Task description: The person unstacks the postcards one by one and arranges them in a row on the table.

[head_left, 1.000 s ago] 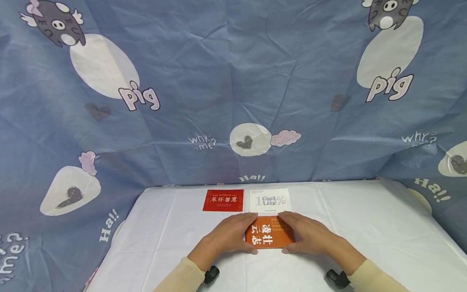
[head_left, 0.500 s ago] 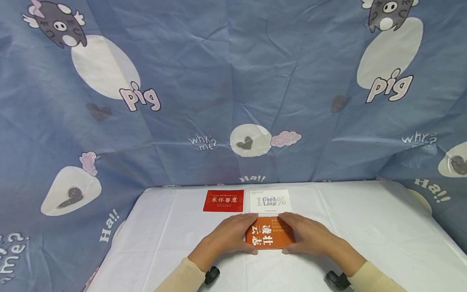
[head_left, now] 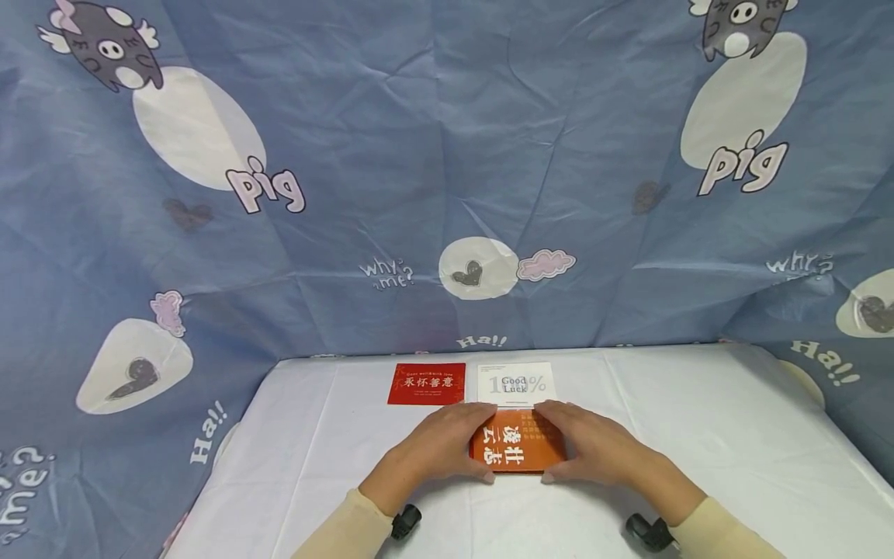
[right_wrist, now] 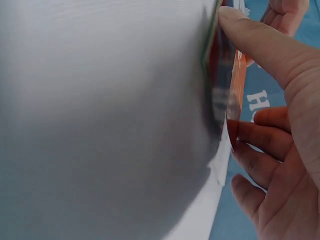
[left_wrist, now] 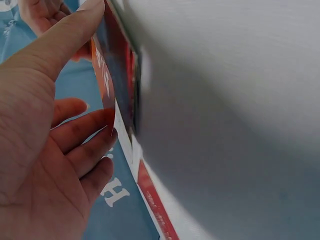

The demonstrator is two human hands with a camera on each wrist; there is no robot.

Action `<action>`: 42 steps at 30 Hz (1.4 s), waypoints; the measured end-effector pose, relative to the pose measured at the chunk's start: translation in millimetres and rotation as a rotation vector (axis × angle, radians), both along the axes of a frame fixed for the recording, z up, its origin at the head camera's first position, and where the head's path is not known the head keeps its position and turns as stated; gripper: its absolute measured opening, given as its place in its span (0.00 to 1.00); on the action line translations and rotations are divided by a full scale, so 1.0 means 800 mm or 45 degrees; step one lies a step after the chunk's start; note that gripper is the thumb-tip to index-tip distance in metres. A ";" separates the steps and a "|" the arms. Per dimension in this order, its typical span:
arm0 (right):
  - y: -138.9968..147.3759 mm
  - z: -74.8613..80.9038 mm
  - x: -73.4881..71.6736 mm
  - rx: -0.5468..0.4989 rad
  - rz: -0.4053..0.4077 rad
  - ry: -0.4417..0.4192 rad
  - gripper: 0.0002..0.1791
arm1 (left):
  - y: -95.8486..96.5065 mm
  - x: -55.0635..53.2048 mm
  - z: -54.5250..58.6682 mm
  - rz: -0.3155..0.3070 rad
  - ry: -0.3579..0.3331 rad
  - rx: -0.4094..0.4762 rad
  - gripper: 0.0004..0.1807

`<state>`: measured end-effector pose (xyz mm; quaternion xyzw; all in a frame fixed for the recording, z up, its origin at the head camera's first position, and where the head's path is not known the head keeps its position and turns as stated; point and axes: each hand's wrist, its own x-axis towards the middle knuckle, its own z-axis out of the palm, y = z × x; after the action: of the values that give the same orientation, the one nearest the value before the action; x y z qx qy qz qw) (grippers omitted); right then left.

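An orange card (head_left: 522, 444) with white Chinese characters is held between my two hands in the middle of the table. My left hand (head_left: 444, 444) grips its left end, thumb at the near edge and fingertips at the far one. On the right end, my right hand (head_left: 602, 447) grips it the same way. Under the orange card (left_wrist: 103, 75), the left wrist view shows a darker layer (left_wrist: 116, 50) with red along its edge, close over the white cloth. Both wrist views show the lower fingers bent along the far edge.
Beyond the hands lie a red card (head_left: 427, 384) with white writing and, to its right, a white "Good Luck" card (head_left: 515, 380). A white cloth (head_left: 314, 466) covers the table. Behind it hangs a blue printed curtain (head_left: 349, 194).
The orange card and both hands have shifted very slightly away from the person. Both hands keep their grip; the red and white cards lie where they were.
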<state>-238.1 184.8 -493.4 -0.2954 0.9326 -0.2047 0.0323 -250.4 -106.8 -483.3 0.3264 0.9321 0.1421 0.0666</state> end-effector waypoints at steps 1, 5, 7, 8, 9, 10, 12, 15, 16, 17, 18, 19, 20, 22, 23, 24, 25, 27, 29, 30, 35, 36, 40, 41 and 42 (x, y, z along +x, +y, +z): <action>0.001 0.002 0.000 -0.002 -0.001 0.006 0.56 | 0.001 -0.001 0.001 0.005 -0.006 -0.001 0.55; 0.004 0.008 0.000 -0.005 -0.003 0.033 0.56 | 0.005 -0.002 0.006 0.022 -0.029 -0.002 0.55; 0.007 0.010 0.000 -0.008 -0.003 0.041 0.56 | 0.008 -0.002 0.008 0.021 -0.026 0.001 0.55; 0.008 0.011 0.000 -0.008 -0.003 0.048 0.56 | 0.009 -0.003 0.008 0.018 -0.023 0.007 0.55; 0.009 0.012 0.000 -0.009 -0.006 0.049 0.56 | 0.010 -0.003 0.009 0.014 -0.017 0.013 0.54; 0.010 0.013 0.000 -0.011 -0.007 0.052 0.55 | 0.011 -0.004 0.010 0.009 -0.007 0.018 0.54; 0.013 0.015 -0.001 -0.012 -0.013 0.055 0.54 | 0.014 -0.005 0.010 -0.002 0.010 0.025 0.53; 0.017 0.017 -0.001 -0.008 -0.022 0.058 0.53 | 0.018 -0.007 0.011 -0.006 0.020 0.033 0.52; 0.018 0.018 -0.001 -0.006 -0.024 0.061 0.52 | 0.019 -0.007 0.012 -0.008 0.023 0.037 0.52; 0.020 0.019 -0.001 -0.004 -0.028 0.062 0.52 | 0.021 -0.008 0.012 -0.009 0.023 0.039 0.52; 0.022 0.020 0.000 -0.001 -0.029 0.065 0.51 | 0.023 -0.008 0.012 -0.011 0.028 0.043 0.51; 0.024 0.021 0.000 0.003 -0.032 0.067 0.51 | 0.026 -0.008 0.012 -0.013 0.031 0.042 0.51; 0.027 0.022 0.001 0.006 -0.035 0.070 0.51 | 0.028 -0.008 0.012 -0.017 0.037 0.046 0.51; 0.032 0.024 0.001 0.013 -0.041 0.075 0.51 | 0.034 -0.008 0.012 -0.030 0.053 0.047 0.50; 0.034 0.025 0.002 0.017 -0.042 0.082 0.51 | 0.037 -0.008 0.011 -0.038 0.067 0.046 0.50; 0.037 0.026 0.002 0.022 -0.044 0.088 0.51 | 0.040 -0.008 0.011 -0.048 0.084 0.046 0.50; 0.039 0.026 0.002 0.024 -0.047 0.094 0.51 | 0.043 -0.008 0.011 -0.053 0.098 0.047 0.50; 0.043 0.028 0.002 0.029 -0.051 0.105 0.51 | 0.049 -0.007 0.011 -0.062 0.125 0.050 0.49; 0.047 0.030 0.002 0.037 -0.055 0.118 0.51 | 0.055 -0.007 0.012 -0.070 0.155 0.041 0.50; 0.049 0.031 0.002 0.041 -0.058 0.119 0.51 | 0.058 -0.007 0.012 -0.071 0.162 0.038 0.50; 0.059 0.037 0.001 0.051 -0.061 0.138 0.52 | 0.070 -0.010 0.015 -0.088 0.223 0.030 0.49; 0.060 0.038 0.001 0.050 -0.062 0.142 0.53 | 0.073 -0.010 0.016 -0.086 0.227 0.035 0.49; 0.068 0.039 0.000 0.056 -0.077 0.169 0.52 | 0.085 -0.013 0.018 -0.069 0.231 0.028 0.49; 0.070 0.039 -0.001 0.060 -0.079 0.177 0.52 | 0.088 -0.013 0.018 -0.063 0.230 0.020 0.50; 0.072 0.039 -0.001 0.065 -0.081 0.184 0.52 | 0.092 -0.014 0.018 -0.056 0.231 0.019 0.50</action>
<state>-239.2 242.3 -462.4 -0.2788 0.9464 -0.1598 -0.0340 -261.8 -33.2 -468.8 0.3587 0.9259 0.1176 -0.0174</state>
